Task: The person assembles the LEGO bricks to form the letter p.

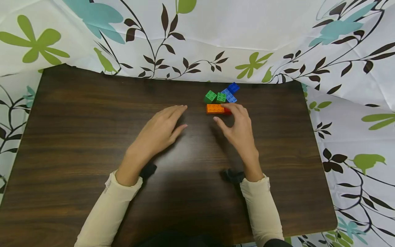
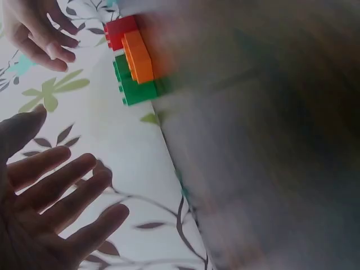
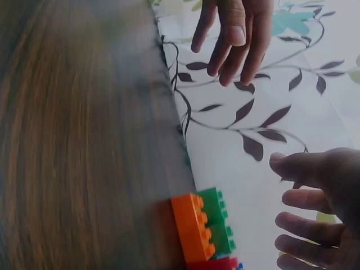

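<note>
My left hand (image 1: pixel 158 130) hovers over the table to the left of a group of toy bricks, its fingers extended and holding nothing. The right hand (image 1: pixel 240 128) is beside the group, thumb and fingers spread apart, with its fingertips overlapping the red brick (image 1: pixel 227 112) in the head view. An orange brick (image 1: pixel 215 109) lies at the front of the group, against the red one. Behind it sit two green bricks, one left (image 1: pixel 210 97) and one right (image 1: pixel 221 98). A lighter blue brick (image 1: pixel 229 96) and a darker blue brick (image 1: pixel 233 87) are at the back right.
The dark wooden table (image 1: pixel 92 137) has a patterned cloth (image 1: pixel 210 34) hanging along its back edge, close behind the bricks. More of this cloth borders the left and right sides. Dark wrist-worn devices sit under both wrists.
</note>
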### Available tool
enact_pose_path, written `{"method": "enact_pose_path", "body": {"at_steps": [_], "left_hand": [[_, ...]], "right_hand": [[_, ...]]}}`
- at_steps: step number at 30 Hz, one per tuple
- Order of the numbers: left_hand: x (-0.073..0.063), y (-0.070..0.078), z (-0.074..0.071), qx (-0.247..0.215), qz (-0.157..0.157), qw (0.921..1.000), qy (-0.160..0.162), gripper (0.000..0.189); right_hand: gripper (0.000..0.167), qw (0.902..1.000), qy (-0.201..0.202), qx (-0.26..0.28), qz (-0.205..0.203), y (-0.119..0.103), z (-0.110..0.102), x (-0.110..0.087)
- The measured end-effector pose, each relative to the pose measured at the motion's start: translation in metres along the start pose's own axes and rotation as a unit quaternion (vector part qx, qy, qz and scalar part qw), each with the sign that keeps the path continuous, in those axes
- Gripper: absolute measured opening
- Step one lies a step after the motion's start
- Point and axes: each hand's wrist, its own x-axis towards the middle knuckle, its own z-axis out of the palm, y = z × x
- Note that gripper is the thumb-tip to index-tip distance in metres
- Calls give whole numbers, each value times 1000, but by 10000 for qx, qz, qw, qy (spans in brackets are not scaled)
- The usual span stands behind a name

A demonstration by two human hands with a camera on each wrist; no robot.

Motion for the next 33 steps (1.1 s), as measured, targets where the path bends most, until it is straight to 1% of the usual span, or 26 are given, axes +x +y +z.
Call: {"method": "enact_pose_path", "body": {"at_steps": [6,12,16,19,22,27,30,33], "left_hand": [[30,10,12,-146,-4,9992,-379,55],[64,17,27,-520,75,9958,-746,52],[83,18,36,-707,86,9935,-893,51],[95,18,43,-719,69,9930,-938,49],[104,17,50,-658,34,9941,-857,44],[113,14,54,-601,-84,9971,-465,36],[118,11,55,-553,-112,9980,-273,37],[122,8,55,-504,-143,9984,-217,40]], "right_hand": [[49,9997,33,-98,236,16,-5,6],[47,9992,88,-115,374,29,-9,10],[47,9990,78,-49,442,37,-9,12],[46,9988,54,26,489,43,-8,13],[46,9985,13,120,535,49,-5,15],[45,9981,1,254,559,57,-2,17],[43,9978,28,325,574,60,0,19],[43,9975,50,378,590,63,2,19]]}}
